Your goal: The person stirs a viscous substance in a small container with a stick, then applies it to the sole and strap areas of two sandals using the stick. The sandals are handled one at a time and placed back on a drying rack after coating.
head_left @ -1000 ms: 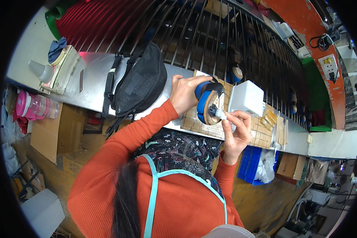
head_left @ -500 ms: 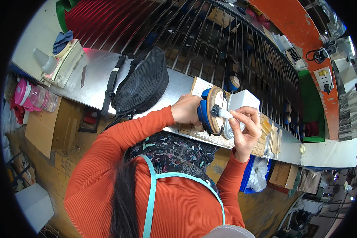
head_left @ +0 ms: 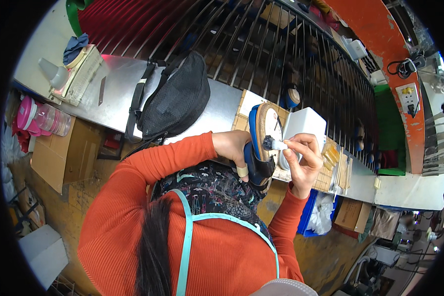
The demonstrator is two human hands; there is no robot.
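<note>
My left hand (head_left: 232,147) grips a blue shoe (head_left: 255,126) from its left side, with a tan band round one finger. The shoe is tilted so that its pale sole edge and underside face right, and a dark strap part shows at its near end. My right hand (head_left: 305,160) pinches a small white-handled brush (head_left: 276,144) between thumb and fingers. Its dark bristles are at the shoe's sole edge; whether they touch it I cannot tell. Behind my right hand stands a white container (head_left: 306,123), with a round white vessel partly hidden beside it.
A black mesh bag (head_left: 177,101) lies on the metal bench (head_left: 118,81) to the left. Yellowish blocks (head_left: 331,156) rest on a woven mat (head_left: 242,111) on the right. Beyond is a rack of metal bars (head_left: 325,74) with other shoes under it. A blue bin (head_left: 307,212) sits below.
My left hand has turned the shoe, so its far end stands higher and its dark near end shows lower down. The brush has shifted slightly left and stays by the sole.
</note>
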